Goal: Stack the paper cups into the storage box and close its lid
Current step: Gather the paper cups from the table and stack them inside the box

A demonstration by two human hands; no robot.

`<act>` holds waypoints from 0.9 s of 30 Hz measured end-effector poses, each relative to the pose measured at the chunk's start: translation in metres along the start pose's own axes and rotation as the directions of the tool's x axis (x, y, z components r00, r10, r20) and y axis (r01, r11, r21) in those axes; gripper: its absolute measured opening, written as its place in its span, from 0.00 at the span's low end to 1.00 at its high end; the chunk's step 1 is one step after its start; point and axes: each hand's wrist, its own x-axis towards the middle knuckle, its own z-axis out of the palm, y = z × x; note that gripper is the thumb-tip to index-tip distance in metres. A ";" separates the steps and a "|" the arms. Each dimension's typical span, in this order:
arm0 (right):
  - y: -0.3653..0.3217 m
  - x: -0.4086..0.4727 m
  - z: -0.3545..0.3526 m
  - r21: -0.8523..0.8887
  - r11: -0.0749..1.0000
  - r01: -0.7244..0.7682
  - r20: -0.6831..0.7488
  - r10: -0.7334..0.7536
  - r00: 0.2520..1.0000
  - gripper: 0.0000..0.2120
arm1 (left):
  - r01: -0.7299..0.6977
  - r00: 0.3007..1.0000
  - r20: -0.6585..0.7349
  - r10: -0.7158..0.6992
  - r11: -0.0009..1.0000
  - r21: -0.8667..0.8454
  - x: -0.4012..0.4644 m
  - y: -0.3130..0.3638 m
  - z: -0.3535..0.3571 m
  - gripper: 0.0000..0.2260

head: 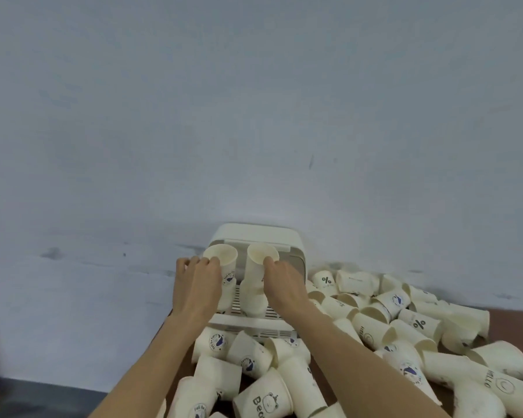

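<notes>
lowering two stacks into the cream plastic storage box (255,319) by the wall: the left hand (198,285) grips one stack of white paper cups (222,267), the right hand (284,282) grips another (255,285). stacking looks midway; many loose printed cups (375,321) remain on the table, lid open.

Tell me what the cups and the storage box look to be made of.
The cups, like the one in the left hand, look like matte off-white paper: thin rolled rims, printed logos and dented walls. The storage box looks like smooth, slightly glossy cream plastic, judging by its rounded moulded corners and slotted floor. Neither is certain from looks alone.
</notes>
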 end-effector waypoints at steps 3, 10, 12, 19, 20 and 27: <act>0.000 0.002 0.013 -0.034 0.999 0.019 0.067 -0.016 0.998 0.11 | 0.009 1.000 -0.014 -0.009 1.000 0.012 0.002 -0.009 0.007 0.10; 0.003 -0.004 0.040 -0.041 0.999 0.036 0.220 -0.026 0.975 0.13 | -0.010 0.999 -0.045 0.010 1.000 0.000 0.004 -0.012 0.021 0.10; 0.003 -0.007 0.046 -0.029 0.999 0.035 0.254 -0.026 0.967 0.13 | -0.021 0.998 -0.054 0.021 1.000 0.000 0.005 -0.011 0.026 0.10; -0.004 -0.020 0.069 0.063 0.995 -0.073 0.291 0.051 0.955 0.19 | -0.061 0.995 -0.079 0.062 0.998 0.005 0.003 -0.006 0.040 0.09; -0.004 -0.021 0.070 0.056 0.996 -0.075 0.295 0.055 0.954 0.22 | -0.062 0.995 -0.076 0.062 0.998 0.001 0.002 -0.006 0.041 0.09; -0.006 -0.022 0.079 0.043 0.995 -0.086 0.315 0.069 0.946 0.37 | -0.068 0.992 0.111 0.066 0.998 0.017 -0.008 -0.006 0.052 0.14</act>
